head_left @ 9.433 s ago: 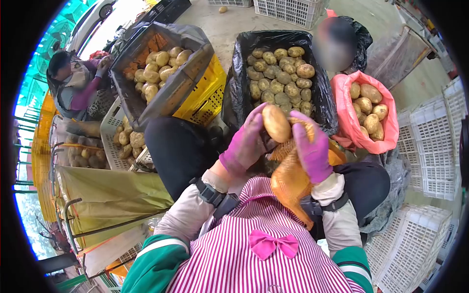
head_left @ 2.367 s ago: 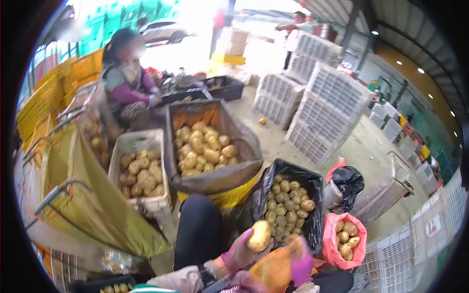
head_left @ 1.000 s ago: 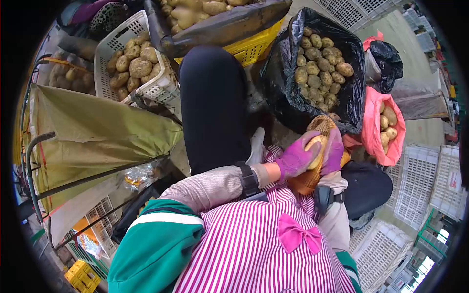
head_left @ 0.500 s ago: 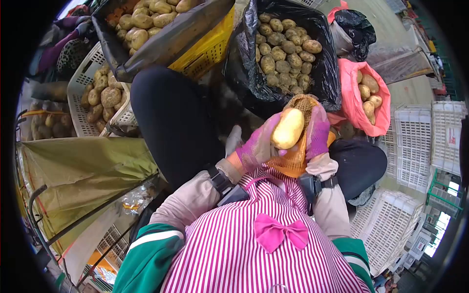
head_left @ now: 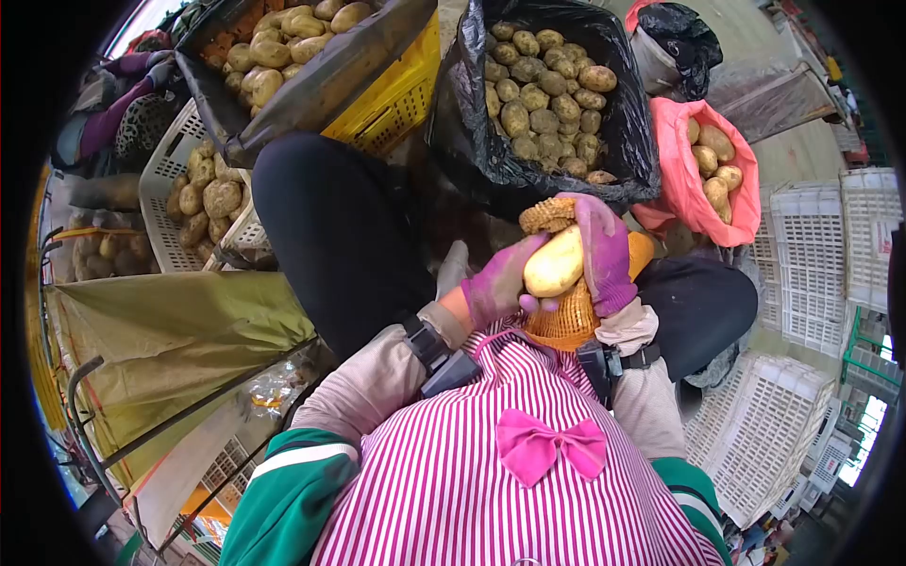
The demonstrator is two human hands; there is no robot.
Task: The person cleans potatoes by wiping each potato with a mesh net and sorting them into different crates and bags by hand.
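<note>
A large pale potato (head_left: 554, 263) rests in my left hand (head_left: 502, 279), whose gloved fingers curl under it. My right hand (head_left: 607, 253), in a purple glove, is closed on an orange mesh net (head_left: 563, 321), with its palm side against the potato. The net's bunched rim rises above the potato, and its lower part hangs beneath both hands. Just beyond them stands a container lined with a black plastic bag (head_left: 481, 141), holding several smaller, dirtier potatoes (head_left: 545, 120). To its right is a pink bag (head_left: 679, 179) with several potatoes inside.
A yellow crate (head_left: 404, 106) with a dark liner and a white crate (head_left: 162, 226), both with potatoes, stand at the upper left. Another person's purple sleeve (head_left: 113, 123) shows beyond. An olive cloth (head_left: 179, 349) on a metal frame is left; stacked white crates (head_left: 812, 264) stand right.
The view has swung from the wider work area back down to my lap. Since half a second ago, my right hand has turned inward over the net, and the net's rim has folded down beside the potato.
</note>
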